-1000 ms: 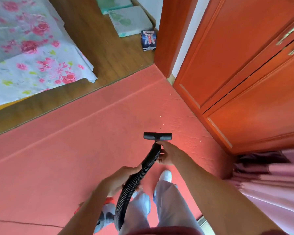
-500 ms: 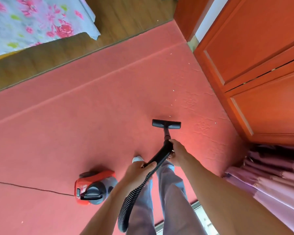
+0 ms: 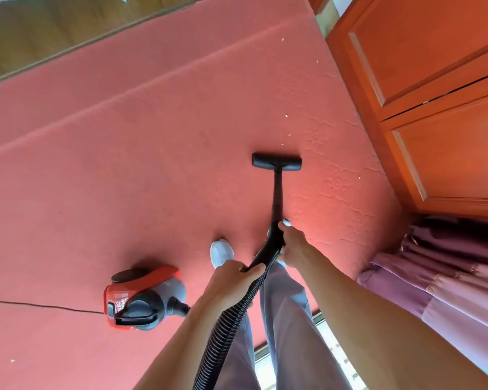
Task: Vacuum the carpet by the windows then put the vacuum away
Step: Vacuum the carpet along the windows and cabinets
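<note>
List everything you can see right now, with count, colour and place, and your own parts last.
carpet: one, salmon red, covers most of the floor
floor head: one, black, on the carpet ahead
wand: one, black, from floor head back to the right hand
hose: one, black, ribbed, bottom centre
vacuum body: one, red and grey, on the carpet at left
power cord: one, black, runs off left
crumbs: several, pale, beyond the floor head
cabinet: one, orange wood, right
curtain: one, mauve, lower right
wood floor: brown, top left
shoes: two, white
left hand: grips the hose
right hand: grips the wand
</note>
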### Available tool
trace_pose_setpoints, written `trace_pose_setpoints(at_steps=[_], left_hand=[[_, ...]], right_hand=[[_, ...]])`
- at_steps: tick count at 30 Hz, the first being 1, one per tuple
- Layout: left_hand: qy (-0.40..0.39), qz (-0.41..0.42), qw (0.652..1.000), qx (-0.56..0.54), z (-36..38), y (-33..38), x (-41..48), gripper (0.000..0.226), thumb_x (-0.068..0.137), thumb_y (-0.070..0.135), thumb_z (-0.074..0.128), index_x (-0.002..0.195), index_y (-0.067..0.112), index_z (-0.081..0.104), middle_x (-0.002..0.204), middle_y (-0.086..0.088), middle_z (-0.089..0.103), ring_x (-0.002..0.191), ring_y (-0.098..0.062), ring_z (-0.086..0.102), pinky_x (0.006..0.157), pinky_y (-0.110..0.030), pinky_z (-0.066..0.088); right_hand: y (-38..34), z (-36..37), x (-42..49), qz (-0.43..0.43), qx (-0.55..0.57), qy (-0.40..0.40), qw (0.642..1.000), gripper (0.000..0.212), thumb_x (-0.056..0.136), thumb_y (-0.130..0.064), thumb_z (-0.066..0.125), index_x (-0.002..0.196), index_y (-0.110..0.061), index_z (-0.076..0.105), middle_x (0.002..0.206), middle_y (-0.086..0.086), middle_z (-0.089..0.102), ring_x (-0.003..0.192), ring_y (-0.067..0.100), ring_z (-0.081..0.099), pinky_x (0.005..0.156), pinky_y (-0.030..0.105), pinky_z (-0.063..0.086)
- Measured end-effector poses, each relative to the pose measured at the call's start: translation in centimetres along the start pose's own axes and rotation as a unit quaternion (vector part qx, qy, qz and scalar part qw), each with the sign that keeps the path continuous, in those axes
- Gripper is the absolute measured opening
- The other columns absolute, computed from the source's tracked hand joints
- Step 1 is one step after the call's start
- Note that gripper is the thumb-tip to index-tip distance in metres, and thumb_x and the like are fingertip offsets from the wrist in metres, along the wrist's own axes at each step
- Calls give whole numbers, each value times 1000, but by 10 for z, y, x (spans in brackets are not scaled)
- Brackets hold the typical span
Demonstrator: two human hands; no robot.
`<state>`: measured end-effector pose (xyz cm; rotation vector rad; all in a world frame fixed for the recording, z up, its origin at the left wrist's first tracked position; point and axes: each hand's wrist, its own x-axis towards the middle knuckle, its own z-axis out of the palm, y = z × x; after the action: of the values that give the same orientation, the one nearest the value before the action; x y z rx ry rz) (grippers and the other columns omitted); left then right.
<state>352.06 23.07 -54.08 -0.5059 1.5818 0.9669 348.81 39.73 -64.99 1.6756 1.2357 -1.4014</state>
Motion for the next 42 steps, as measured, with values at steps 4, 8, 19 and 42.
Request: trace_pose_setpoints(at_steps=[4,8,19,42], left_hand=[[44,18,999,-17,1,7,22,50,79,61,53,75,13,63,69,-13,74,63,-29,73,70,-45,62],[18,30,995,-99,-13,10,34,51,80,54,69,83,4,67,75,-23,73,65,-42,72,61,-56,60],[-182,42,982,32,-75,28,15,35,81,44,75,93,12,77,83,-5,75,75,-19,73,72,-36,58],[-179,96,979,-6,-59,52,26,45,67,50,77,93,14,74,79,0,72,77,-16,71,65,-29,54]], right_hand=[[-27,15,15,-47,0,-1,999,18,96,-27,58,108,-14,60,78,7,60,66,21,56,68,32,46],[-42,22,30,-83,-35,2,996,35,95,-29,61,120,-5,61,90,11,64,75,25,59,72,35,48],[22,-11,-7,7,194,-10,981,27,97,-16,46,115,3,54,82,17,58,64,26,56,59,32,47],[-19,-40,-10,-32,172,-96,980,23,99,-10,36,111,2,52,81,16,55,46,14,56,39,21,43]])
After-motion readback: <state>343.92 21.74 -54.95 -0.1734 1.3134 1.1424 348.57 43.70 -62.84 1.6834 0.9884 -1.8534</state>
